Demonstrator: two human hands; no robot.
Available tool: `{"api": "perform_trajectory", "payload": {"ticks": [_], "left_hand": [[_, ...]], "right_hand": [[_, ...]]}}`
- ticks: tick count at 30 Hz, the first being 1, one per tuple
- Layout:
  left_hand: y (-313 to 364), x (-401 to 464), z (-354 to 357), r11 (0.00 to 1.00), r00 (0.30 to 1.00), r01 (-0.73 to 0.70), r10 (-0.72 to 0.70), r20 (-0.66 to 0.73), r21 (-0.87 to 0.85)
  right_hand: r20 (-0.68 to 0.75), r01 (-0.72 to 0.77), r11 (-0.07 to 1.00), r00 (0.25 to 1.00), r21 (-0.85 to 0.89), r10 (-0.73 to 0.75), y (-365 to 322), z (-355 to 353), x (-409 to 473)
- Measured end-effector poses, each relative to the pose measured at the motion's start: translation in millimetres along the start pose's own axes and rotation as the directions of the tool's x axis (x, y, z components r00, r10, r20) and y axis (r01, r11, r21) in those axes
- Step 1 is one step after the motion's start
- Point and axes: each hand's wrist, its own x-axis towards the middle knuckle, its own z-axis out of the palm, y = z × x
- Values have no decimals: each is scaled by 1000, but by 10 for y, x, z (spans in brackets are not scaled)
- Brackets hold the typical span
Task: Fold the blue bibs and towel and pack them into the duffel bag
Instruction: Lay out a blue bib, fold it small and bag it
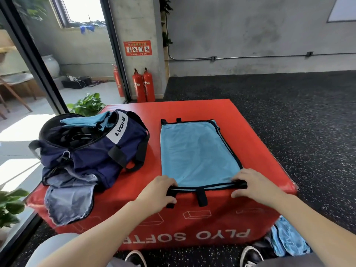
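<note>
A light blue mesh bib (pixel 196 153) with black trim lies flat on the red plyo box (pixel 256 151), right of centre. My left hand (pixel 158 191) pinches its near left corner by the black strap. My right hand (pixel 256 186) pinches the near right corner at the box's front edge. The navy duffel bag (pixel 100 149) stands open on the left of the box, with folded blue cloth (pixel 84 120) inside near its far end. A grey-blue towel (pixel 67 201) spills from under the bag over the box's near left corner.
Another blue bib (pixel 287 241) lies on the dark speckled floor by the box's near right corner, beside my shoes (pixel 250 255). Two red fire extinguishers (pixel 143 85) stand behind the box. Potted plants (pixel 86 105) sit left of it by the glass wall.
</note>
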Motion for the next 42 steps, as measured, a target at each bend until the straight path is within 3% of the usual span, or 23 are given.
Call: {"api": "perform_trajectory", "payload": {"ticks": [10,17,27,36,42], "left_hand": [[-51,-210,-63,996,992,-46,37,-123,-77],[54,-276,-305,935,971,68,-143,-194,-349],[139,-110,-500,805,947,45,-222,-230,-592],[-77,514,-500,830,878,107,-337,-340,-548],[-263,936,-475,831,849,184,-403,-341,-525]], "right_hand": [[-53,87,994,994,-72,-91,-115,63,-201],[-133,-18,971,990,239,51,-253,-155,-264],[-154,-90,915,975,393,162,-339,-463,10],[-285,-57,876,934,479,217,-307,-556,666],[-265,-99,874,932,475,249,-207,-520,1236]]}}
